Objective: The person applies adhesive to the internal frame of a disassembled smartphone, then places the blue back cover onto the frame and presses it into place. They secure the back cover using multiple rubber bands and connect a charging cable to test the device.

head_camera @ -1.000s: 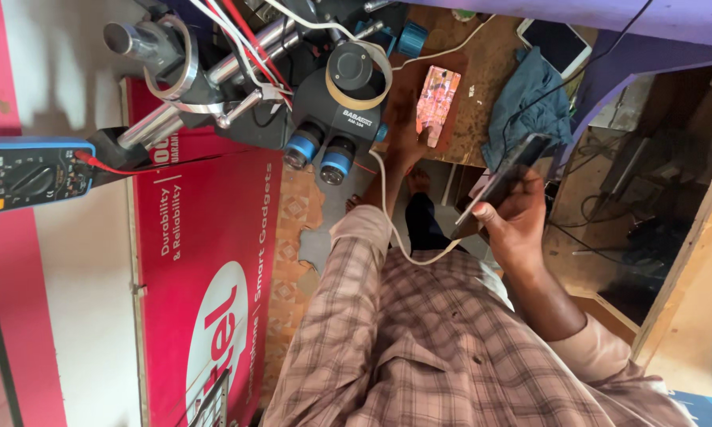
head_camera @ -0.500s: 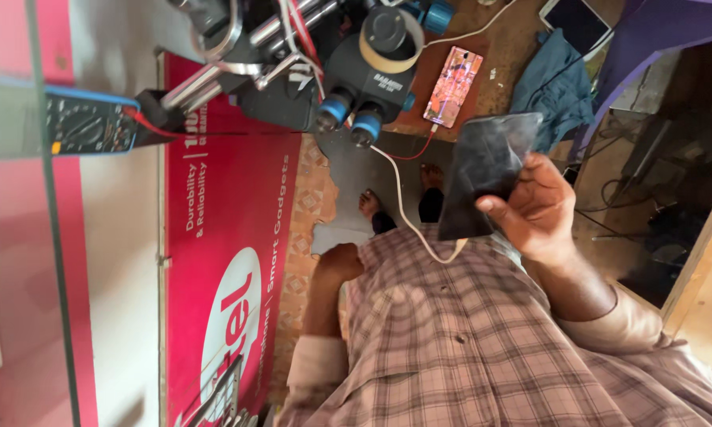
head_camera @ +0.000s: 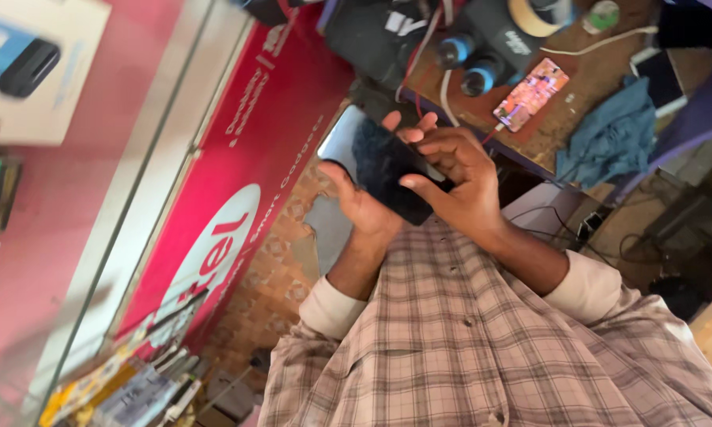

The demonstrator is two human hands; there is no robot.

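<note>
Near the frame's centre, both hands grip a dark phone (head_camera: 387, 162): left hand (head_camera: 364, 207) cradling, right hand (head_camera: 455, 178) fingers curled over it. Best kept level and firmly supported.

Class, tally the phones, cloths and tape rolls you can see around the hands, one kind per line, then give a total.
Phones: 2, the dark phone in both hands and the lit phone on the bench
Blue cloth: 1
Tape roll: 1
Total: 4

You're in a phone repair shop: microscope (head_camera: 482, 47) on cluttered bench (head_camera: 585, 119), glass display counter (head_camera: 95, 237), red advert board (head_camera: 237, 174).
</note>
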